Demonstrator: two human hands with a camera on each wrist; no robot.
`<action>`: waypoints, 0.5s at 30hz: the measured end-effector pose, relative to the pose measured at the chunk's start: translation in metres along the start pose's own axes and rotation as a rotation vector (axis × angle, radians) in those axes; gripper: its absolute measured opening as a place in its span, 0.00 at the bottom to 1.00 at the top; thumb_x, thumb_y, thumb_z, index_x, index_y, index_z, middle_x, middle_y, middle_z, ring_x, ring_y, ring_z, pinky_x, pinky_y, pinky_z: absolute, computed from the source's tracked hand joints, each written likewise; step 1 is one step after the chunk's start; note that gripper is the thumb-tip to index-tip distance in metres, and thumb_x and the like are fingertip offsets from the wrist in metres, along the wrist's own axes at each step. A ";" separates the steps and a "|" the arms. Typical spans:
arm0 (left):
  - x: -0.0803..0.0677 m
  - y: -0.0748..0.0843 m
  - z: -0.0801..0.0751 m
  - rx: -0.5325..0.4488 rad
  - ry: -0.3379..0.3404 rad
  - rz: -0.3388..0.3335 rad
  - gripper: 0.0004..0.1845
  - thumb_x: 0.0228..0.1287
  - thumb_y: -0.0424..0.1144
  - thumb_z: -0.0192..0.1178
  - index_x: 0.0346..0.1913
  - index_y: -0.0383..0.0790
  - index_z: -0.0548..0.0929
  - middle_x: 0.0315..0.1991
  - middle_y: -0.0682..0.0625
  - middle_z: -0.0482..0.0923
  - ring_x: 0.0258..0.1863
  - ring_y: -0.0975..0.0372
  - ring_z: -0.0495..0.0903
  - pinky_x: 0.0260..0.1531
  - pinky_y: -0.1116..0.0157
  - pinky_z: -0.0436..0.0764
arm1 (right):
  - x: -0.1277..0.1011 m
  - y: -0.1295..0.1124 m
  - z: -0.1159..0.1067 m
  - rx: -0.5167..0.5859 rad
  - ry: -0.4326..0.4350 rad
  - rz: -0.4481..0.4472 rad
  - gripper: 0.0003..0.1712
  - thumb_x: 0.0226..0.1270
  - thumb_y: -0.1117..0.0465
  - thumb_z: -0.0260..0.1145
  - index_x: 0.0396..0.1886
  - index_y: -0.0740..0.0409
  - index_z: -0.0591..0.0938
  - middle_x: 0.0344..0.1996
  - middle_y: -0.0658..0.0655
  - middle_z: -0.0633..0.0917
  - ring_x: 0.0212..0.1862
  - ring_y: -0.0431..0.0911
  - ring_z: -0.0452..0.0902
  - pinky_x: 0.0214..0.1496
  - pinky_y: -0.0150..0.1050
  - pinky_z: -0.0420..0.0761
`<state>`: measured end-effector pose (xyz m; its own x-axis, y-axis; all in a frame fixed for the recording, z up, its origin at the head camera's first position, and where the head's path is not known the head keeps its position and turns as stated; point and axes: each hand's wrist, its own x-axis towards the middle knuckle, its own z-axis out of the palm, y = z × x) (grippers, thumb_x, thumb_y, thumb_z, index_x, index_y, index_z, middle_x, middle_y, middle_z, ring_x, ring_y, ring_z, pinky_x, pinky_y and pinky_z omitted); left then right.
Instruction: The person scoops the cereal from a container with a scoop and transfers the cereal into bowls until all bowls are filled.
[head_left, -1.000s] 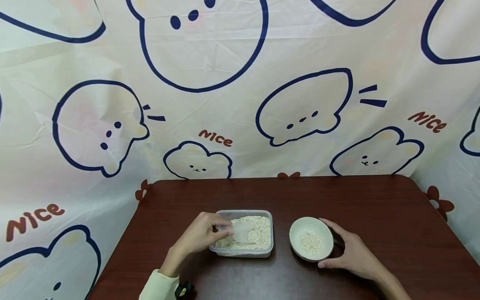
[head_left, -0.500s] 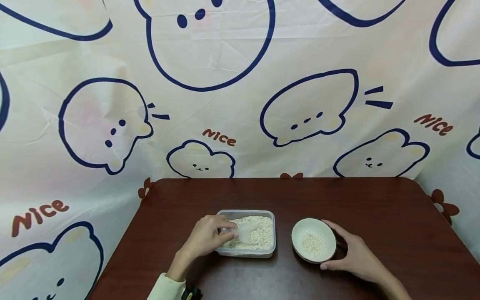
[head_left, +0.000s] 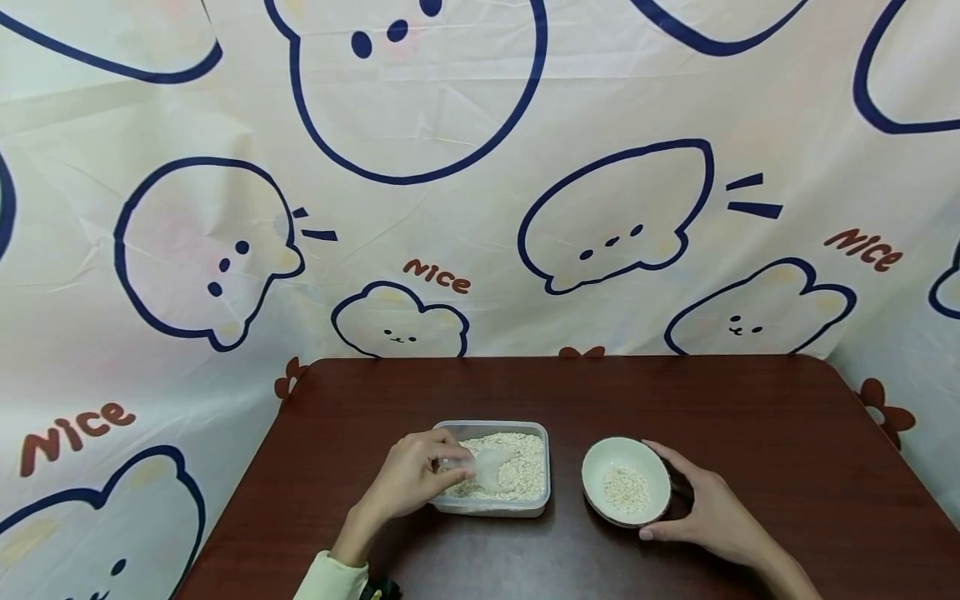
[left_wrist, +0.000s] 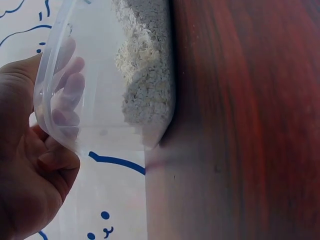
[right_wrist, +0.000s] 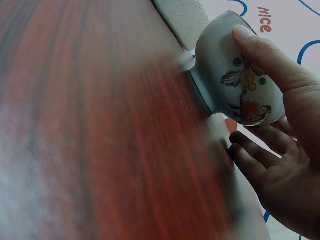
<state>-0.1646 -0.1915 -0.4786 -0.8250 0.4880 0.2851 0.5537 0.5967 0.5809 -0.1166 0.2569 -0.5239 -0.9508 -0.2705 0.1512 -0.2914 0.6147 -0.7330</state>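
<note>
Left fingers (head_left: 453,452) pinch scoop (head_left: 492,468), pointing right; right fingers (head_left: 670,455) hold bowl (head_left: 622,452) mouth-up; tub (head_left: 510,505) long axis left-right.

You face a pale cloth (head_left: 465,225) printed with blue-outlined cartoon animals (head_left: 401,322) and 3 brownish-red "Nice" words (head_left: 437,277); your dark reddish-brown table (head_left: 697,396) has rounded far corners.

Lol, barely anything: your left hand (head_left: 408,475) is a touch further right than a second ago, now covering the tub's (head_left: 536,503) near left corner. The cloudy scoop (head_left: 492,469) in your fingers (head_left: 450,451) inches right too, and your dark wrist gear (head_left: 381,589) sits lower, more cut off.
</note>
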 end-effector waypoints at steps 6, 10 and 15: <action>-0.001 0.000 -0.001 -0.012 -0.007 -0.001 0.08 0.65 0.44 0.77 0.45 0.47 0.96 0.38 0.60 0.86 0.27 0.77 0.74 0.29 0.73 0.78 | 0.000 0.000 0.000 0.004 0.000 -0.005 0.67 0.41 0.39 0.91 0.82 0.42 0.69 0.71 0.56 0.82 0.69 0.28 0.73 0.61 0.24 0.76; -0.001 0.001 -0.002 -0.018 -0.007 0.000 0.09 0.65 0.44 0.77 0.45 0.47 0.96 0.38 0.60 0.86 0.27 0.76 0.74 0.29 0.73 0.78 | 0.000 0.000 0.000 0.017 0.005 -0.016 0.67 0.41 0.41 0.92 0.82 0.42 0.69 0.70 0.56 0.83 0.68 0.27 0.74 0.61 0.23 0.75; -0.001 -0.001 -0.005 -0.081 -0.006 0.022 0.09 0.66 0.42 0.76 0.45 0.44 0.95 0.38 0.58 0.86 0.27 0.75 0.74 0.28 0.72 0.78 | 0.000 0.000 0.001 0.022 0.004 -0.020 0.67 0.41 0.41 0.92 0.82 0.44 0.69 0.70 0.57 0.83 0.67 0.28 0.75 0.61 0.23 0.76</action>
<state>-0.1648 -0.1953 -0.4754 -0.8119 0.5045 0.2937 0.5604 0.5327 0.6341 -0.1168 0.2562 -0.5244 -0.9452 -0.2794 0.1687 -0.3080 0.5924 -0.7444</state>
